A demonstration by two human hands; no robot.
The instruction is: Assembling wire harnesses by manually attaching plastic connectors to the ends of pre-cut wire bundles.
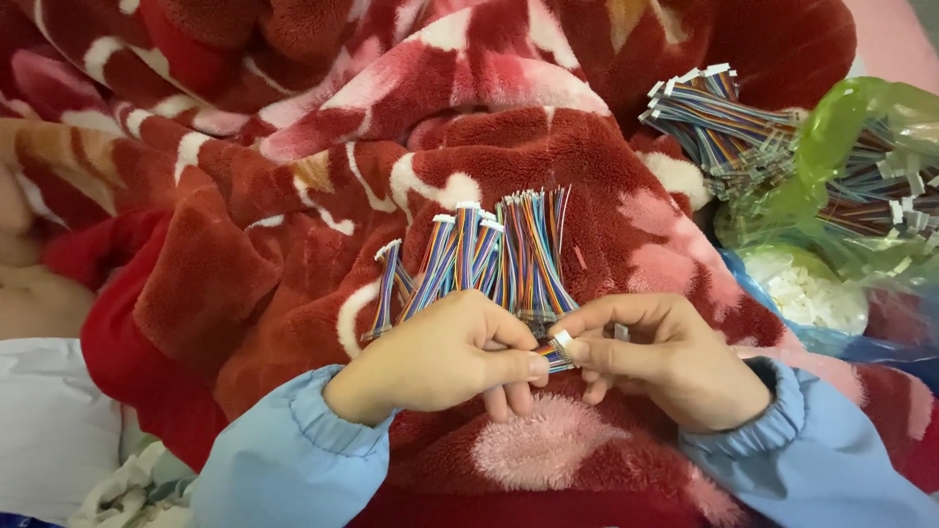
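Note:
My left hand point(440, 357) grips a fan of short multicoloured ribbon wires point(479, 259) that stick up over a red and white fleece blanket point(293, 196). Some of these wires end in small white connectors. My right hand point(665, 357) pinches a small white connector point(564, 339) at the lower end of one wire strip, right against my left thumb. Both hands touch at the fingertips. Light blue sleeves cover both wrists.
At the upper right a green plastic bag point(841, 147) holds several more bundles of multicoloured wires point(724, 117). Below it a clear bag point(807, 288) holds small white parts. White cloth point(49, 420) lies at the lower left.

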